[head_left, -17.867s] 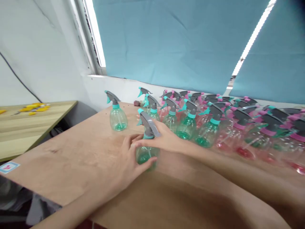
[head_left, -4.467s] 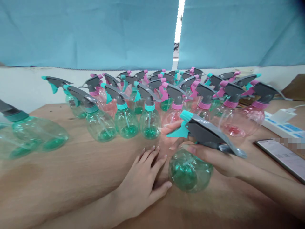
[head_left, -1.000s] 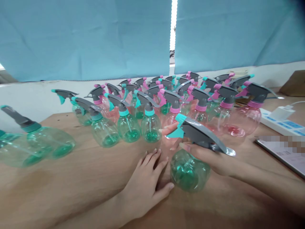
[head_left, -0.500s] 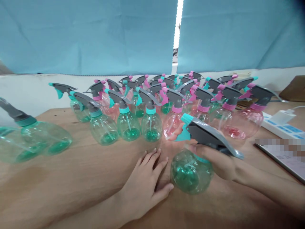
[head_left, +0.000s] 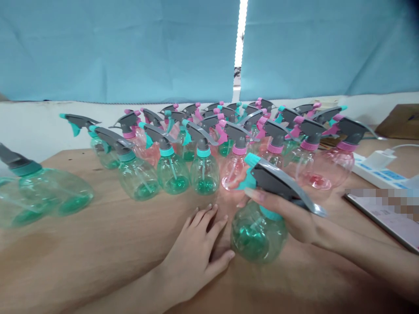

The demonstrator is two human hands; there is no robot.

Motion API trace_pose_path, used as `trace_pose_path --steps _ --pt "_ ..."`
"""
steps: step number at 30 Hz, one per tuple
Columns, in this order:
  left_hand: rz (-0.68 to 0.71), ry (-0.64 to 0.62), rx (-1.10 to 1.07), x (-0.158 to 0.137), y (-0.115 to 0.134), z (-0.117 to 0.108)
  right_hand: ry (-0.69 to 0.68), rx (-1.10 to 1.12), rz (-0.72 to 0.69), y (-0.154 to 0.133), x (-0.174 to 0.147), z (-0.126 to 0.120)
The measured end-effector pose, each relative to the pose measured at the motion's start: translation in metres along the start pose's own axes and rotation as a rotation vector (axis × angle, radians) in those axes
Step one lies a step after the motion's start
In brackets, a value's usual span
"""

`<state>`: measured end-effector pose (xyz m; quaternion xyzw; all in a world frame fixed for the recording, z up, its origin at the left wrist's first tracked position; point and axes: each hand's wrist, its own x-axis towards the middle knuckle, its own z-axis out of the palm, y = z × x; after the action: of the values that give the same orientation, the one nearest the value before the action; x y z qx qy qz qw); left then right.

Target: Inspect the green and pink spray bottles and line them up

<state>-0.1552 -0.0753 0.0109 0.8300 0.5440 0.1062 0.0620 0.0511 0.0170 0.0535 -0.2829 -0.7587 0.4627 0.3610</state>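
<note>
A see-through green spray bottle (head_left: 258, 235) with a grey head and teal nozzle is tilted in my right hand (head_left: 291, 213), its base turned toward me. My right hand wraps round the bottle's neck, with the thumb near the teal trigger; the other fingers are mostly hidden behind it. Flat on the wooden table (head_left: 108, 257) lies my left hand (head_left: 196, 248), fingers spread and holding nothing. Its thumb tip is close to the held bottle's left side. Just beyond it stand green spray bottles (head_left: 205, 174) and a pink spray bottle (head_left: 234, 168).
Several more green and pink spray bottles crowd the back of the table. Other green bottles (head_left: 49, 192) stand at the left edge. On the right are a white power strip (head_left: 376, 172), a flat device (head_left: 382, 213) and a brown box (head_left: 399, 122). Behind hangs a blue cloth (head_left: 131, 48).
My right thumb has moved forward toward the trigger of the held bottle. The whole view has shifted slightly, while my left hand keeps its place on the table.
</note>
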Motion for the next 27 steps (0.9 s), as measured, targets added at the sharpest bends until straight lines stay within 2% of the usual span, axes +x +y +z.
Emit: trace_pose_path --steps 3,9,14,18,23,27 --pt "0.004 0.032 -0.011 0.000 -0.001 0.002 0.057 -0.024 0.061 -0.002 -0.001 0.002" --pt "-0.020 0.094 -0.172 -0.002 0.000 0.004 0.125 -0.080 -0.007 -0.020 0.006 0.012" --pt "-0.069 0.147 -0.350 -0.013 0.001 0.000 0.070 0.072 -0.040 -0.025 0.021 0.032" --pt "-0.121 0.197 -0.379 -0.033 -0.007 -0.008 0.027 0.128 -0.057 -0.026 0.032 0.060" --pt "-0.145 0.311 -0.347 -0.067 -0.023 -0.025 -0.067 0.100 -0.100 -0.041 0.047 0.107" --pt "-0.202 0.450 -0.254 -0.093 -0.038 -0.042 -0.075 0.093 -0.233 -0.057 0.060 0.154"
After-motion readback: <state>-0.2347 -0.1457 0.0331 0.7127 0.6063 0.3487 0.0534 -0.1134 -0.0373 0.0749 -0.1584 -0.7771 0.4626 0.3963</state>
